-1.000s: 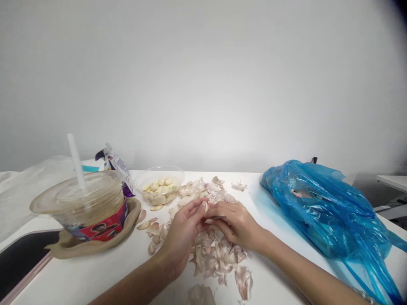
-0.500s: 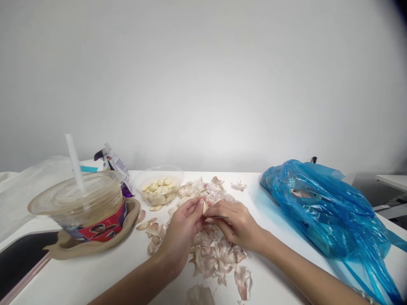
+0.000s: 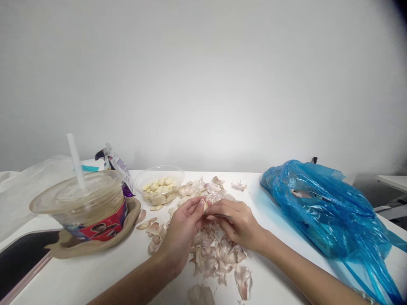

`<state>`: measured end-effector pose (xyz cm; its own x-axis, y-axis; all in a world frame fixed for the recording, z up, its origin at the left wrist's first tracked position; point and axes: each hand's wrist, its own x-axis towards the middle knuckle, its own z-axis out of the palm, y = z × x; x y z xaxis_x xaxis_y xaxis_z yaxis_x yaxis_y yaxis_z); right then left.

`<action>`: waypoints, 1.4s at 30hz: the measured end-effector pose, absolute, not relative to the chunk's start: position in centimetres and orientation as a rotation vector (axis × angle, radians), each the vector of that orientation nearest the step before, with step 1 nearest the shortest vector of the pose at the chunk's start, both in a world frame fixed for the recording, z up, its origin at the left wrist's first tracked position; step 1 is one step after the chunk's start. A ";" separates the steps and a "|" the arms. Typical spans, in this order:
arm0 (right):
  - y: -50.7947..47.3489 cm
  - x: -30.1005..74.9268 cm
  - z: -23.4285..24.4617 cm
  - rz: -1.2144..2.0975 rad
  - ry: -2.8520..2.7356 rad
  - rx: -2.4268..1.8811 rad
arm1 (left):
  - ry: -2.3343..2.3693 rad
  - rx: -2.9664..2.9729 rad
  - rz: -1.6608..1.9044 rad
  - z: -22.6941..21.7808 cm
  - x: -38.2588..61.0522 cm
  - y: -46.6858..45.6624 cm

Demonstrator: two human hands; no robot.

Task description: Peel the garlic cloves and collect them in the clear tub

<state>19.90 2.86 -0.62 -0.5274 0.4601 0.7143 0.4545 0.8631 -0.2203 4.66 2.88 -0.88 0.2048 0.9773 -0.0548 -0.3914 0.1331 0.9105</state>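
Observation:
My left hand [image 3: 181,231] pinches a pale garlic clove [image 3: 205,206] between thumb and fingers, just above a heap of garlic skins [image 3: 216,252]. My right hand [image 3: 237,222] meets it from the right, fingers curled round a small thin blade or sliver [image 3: 222,217] whose tip touches the clove. Behind the hands stands a clear bowl [image 3: 159,174] holding several peeled cloves. A few unpeeled cloves [image 3: 144,224] lie left of my left hand.
A lidded drink cup with a white straw [image 3: 85,201] sits on a brown holder at the left, a dark tablet [image 3: 19,262] beside it. A crumpled blue plastic bag [image 3: 327,207] fills the right side. A snack wrapper [image 3: 116,165] lies behind the cup. Bare wall behind.
Both hands stay together over the skins; the fingers shifted only slightly around the clove. Nothing else on the table moved.

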 end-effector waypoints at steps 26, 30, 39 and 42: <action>2.7 19.9 -0.5 -0.034 -2.257 -0.680 | 0.793 0.871 1.145 -0.6 4.9 2.4; 2.7 19.9 -0.5 -0.039 -2.255 -0.683 | 0.792 0.869 1.156 -0.8 4.8 2.5; 2.7 19.9 -0.6 -0.045 -2.236 -0.669 | 0.816 0.843 1.164 -0.5 4.9 2.6; 2.7 19.9 -0.7 -0.044 -2.236 -0.668 | 0.814 0.847 1.168 -0.5 4.9 2.5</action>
<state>19.88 2.70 -0.66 -0.5526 0.4497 0.7017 0.4773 0.8610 -0.1760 4.88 2.53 -0.52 0.1983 0.9753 -0.0977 -0.4297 0.1761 0.8856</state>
